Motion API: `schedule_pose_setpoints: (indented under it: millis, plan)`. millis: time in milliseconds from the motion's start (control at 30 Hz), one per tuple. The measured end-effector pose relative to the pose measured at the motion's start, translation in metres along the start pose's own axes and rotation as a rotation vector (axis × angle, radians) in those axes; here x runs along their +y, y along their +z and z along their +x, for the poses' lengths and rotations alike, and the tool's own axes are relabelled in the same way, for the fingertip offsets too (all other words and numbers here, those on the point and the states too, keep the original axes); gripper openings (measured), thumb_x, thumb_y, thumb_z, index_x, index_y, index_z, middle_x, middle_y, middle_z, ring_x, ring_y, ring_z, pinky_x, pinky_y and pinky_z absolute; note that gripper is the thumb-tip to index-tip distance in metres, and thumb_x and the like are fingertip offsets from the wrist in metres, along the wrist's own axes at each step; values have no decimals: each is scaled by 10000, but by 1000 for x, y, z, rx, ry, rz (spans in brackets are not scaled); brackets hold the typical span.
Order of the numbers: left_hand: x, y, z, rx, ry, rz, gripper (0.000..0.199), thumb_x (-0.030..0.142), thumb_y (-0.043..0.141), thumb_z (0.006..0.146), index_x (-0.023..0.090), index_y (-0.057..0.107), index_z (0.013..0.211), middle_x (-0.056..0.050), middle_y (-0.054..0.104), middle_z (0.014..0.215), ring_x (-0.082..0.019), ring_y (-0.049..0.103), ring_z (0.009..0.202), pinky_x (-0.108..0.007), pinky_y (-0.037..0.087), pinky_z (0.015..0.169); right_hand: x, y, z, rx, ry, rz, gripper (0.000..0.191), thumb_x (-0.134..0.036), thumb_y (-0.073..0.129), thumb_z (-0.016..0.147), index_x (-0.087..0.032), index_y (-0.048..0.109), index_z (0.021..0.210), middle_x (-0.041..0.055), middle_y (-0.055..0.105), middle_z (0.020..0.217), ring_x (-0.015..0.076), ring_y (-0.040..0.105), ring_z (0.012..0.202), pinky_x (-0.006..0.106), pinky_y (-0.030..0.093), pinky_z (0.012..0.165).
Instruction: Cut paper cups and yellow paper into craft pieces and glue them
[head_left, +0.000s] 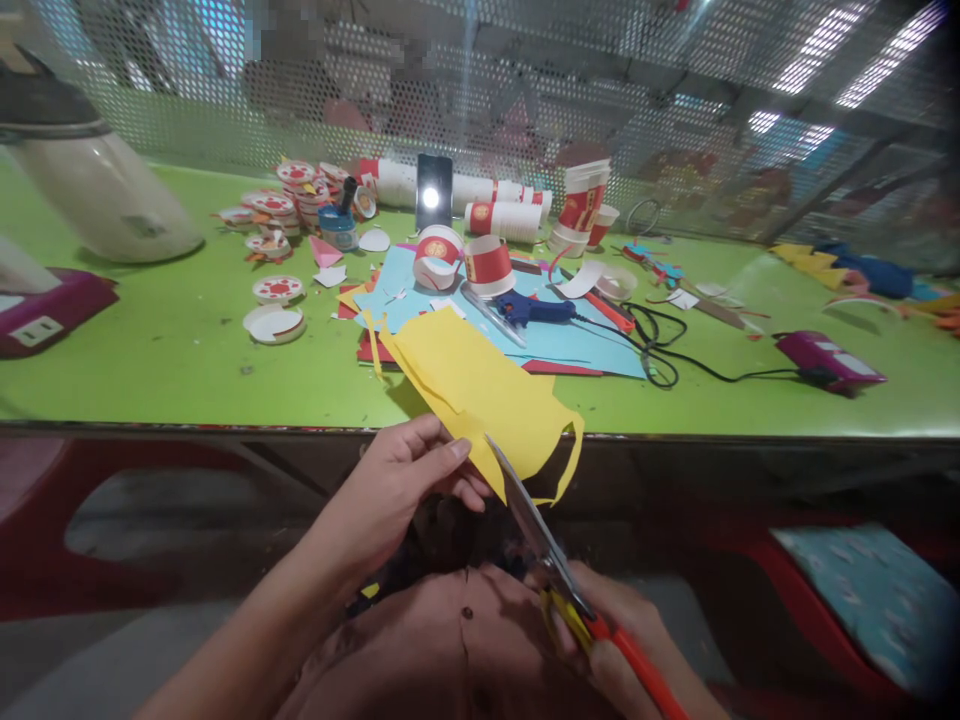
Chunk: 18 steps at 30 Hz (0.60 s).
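Observation:
A sheet of yellow paper [480, 385] with cut, ragged edges reaches over the table's front edge. My left hand [409, 475] pinches its near left edge between thumb and fingers. In my right hand [611, 620] is a pair of scissors [536, 525] with red and yellow handles. The scissor blades point up and left, their tips at the near part of the yellow paper, close to my left thumb. A thin curved yellow strip hangs from the paper's right side. Whether the blades are parted is hard to make out.
Blue paper sheets [600, 345] lie beneath a blue glue gun [536, 308], its cord running to a purple power socket [829, 360]. Two cut paper cups [489, 268] stand behind. Further back are a phone [434, 195], stacked cups [506, 220] and round paper pieces [279, 290].

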<state>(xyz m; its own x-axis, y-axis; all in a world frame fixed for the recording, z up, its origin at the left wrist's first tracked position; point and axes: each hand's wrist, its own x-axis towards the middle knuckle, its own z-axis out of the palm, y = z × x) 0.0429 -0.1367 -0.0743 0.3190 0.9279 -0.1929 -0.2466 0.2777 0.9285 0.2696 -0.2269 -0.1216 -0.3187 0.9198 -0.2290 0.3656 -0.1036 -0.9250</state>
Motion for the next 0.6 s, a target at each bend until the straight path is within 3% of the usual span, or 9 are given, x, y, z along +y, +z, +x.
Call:
schedule_pose_setpoints:
  millis: [133,433,600]
  plan:
    - [2,0,1,-29,-3,15,120,221,619,821,114,641,771,-44,677,655,-131,629,552,-240,521,586,1,3,3,-13,50,3,595,-664,362,905,-183,686,1039,17,569,588,154,556,519,234,455,513]
    - [3,-1,-1,-66,-16,89,153,257,617,822,106,640,835,-56,686,711,-135,627,577,-261,530,601,12,-3,-6,17,-146,-173,647,-743,378,836,-219,645,1107,20,622,665,188,605,609,260,471,607]
    - [3,-4,-1,-79,-17,88,183,272,620,818,96,639,864,-73,690,739,-140,629,590,-271,538,604,13,-3,-9,35,-137,-173,662,-746,352,847,-237,659,1139,22,611,638,190,595,567,271,478,581]
